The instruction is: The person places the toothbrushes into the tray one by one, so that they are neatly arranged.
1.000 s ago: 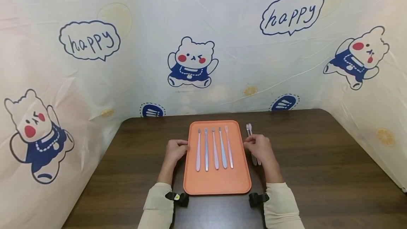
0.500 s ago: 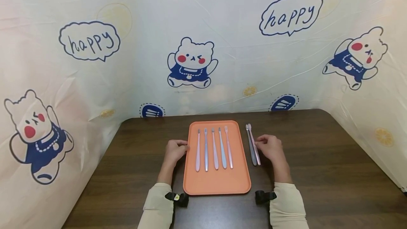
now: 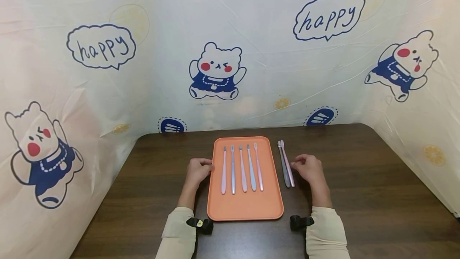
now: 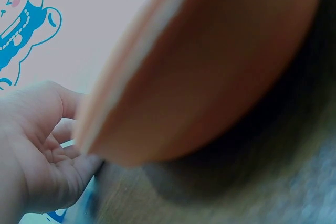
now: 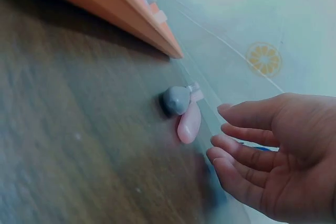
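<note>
Several pastel toothbrushes [image 3: 243, 179] lie in a row on an orange tray [image 3: 246, 208], heads toward the far end. My left hand [image 3: 197, 171] grips the tray's left edge between thumb and fingers; the left wrist view has the tray wall [image 4: 173, 93] large and blurred. To the right of the tray, a grey toothbrush [image 3: 286, 180] and a pink toothbrush [image 3: 289, 173] lie side by side on the table, heads close together. My right hand [image 3: 310, 168] is just right of them, fingers relaxed and holding nothing. Its fingertips [image 5: 219, 140] are apart from the pink handle [image 5: 189, 124] in the right wrist view.
The dark wooden table [image 3: 363, 195] extends on both sides of the tray. Behind it hangs a pale curtain [image 3: 266, 63] printed with bears and the word "happy". Black cameras [image 3: 205, 226] are strapped to both sleeves.
My right hand has moved right, away from the tray's edge and off the two toothbrushes, which are now fully visible. My left hand and the tray stay in place.
</note>
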{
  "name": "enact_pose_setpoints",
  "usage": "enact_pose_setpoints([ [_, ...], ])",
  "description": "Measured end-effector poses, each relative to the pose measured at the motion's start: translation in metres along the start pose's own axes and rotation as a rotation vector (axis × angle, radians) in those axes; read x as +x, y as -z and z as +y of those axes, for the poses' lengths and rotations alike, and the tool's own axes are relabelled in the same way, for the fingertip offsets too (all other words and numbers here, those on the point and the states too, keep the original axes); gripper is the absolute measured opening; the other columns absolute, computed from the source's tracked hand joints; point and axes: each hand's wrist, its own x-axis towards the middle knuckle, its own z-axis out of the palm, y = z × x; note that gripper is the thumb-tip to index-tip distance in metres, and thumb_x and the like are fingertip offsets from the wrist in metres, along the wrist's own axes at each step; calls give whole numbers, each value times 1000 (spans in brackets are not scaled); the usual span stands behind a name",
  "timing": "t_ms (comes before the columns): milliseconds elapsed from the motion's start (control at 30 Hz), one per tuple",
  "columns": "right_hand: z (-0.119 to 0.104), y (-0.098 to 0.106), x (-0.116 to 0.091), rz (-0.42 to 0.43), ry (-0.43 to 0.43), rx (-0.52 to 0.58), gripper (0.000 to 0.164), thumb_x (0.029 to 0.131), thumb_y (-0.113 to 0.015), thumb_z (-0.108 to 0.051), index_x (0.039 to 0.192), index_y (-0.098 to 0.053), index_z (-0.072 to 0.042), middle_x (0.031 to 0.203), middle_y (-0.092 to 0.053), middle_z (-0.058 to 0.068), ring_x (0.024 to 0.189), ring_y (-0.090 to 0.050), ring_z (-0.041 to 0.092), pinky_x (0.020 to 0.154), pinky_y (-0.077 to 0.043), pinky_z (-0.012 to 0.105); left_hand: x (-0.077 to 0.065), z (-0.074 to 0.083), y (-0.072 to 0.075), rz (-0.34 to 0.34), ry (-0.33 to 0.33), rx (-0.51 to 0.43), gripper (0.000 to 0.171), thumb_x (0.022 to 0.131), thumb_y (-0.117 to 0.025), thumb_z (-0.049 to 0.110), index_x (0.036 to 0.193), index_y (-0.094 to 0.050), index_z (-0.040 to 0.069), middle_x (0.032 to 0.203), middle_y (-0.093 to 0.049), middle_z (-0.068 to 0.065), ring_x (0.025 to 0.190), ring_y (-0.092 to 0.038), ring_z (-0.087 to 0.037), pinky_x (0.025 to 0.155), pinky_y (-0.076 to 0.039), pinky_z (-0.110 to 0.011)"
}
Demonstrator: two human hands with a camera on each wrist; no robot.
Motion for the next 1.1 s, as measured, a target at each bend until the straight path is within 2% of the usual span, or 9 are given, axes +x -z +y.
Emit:
enact_pose_setpoints([
  [200, 2, -1, -1, -32, -36, 8, 35, 96, -67, -18, 123, -65, 5, 116, -67, 26, 95, -61, 33, 84, -52, 44, 1, -1, 1, -2, 6, -6, 23, 87, -71, 11, 106, -77, 0, 108, -74, -20, 82, -69, -19, 74, -60, -32],
  [433, 8, -6, 3, -44, -58, 8, 40, 93, -71, -23, 123, -66, 3, 110, -68, 22, 92, -61, 28, 77, -50, 35, 2, -3, 0, -1, 6, -10, 22, 87, -71, 10, 105, -77, 0, 108, -74, -20, 81, -69, -18, 74, -60, -32],
  [567, 6, -6, 3, -52, -69, 4, 43, 92, -73, -25, 124, -65, 3, 111, -67, 22, 92, -60, 29, 76, -50, 34, 3, -2, 0, 5, 2, -9, 22, 86, -72, 10, 105, -77, 0, 106, -74, -20, 79, -68, -16, 72, -59, -30],
  [867, 3, -5, 2, -54, -48, -12, 39, 92, -73, -22, 121, -67, 3, 108, -68, 21, 89, -60, 28, 74, -50, 35, 2, -1, 0, -4, -5, -1, 22, 87, -71, 11, 105, -77, 0, 107, -74, -20, 81, -68, -18, 74, -60, -32],
  [1100, 2, -7, 2, -73, -46, -2, 34, 93, -71, -20, 117, -69, 4, 104, -70, 20, 87, -61, 27, 73, -51, 35, 1, -2, 0, -1, -16, -22, 22, 86, -71, 9, 104, -77, -2, 105, -74, -20, 76, -67, -14, 69, -58, -28],
])
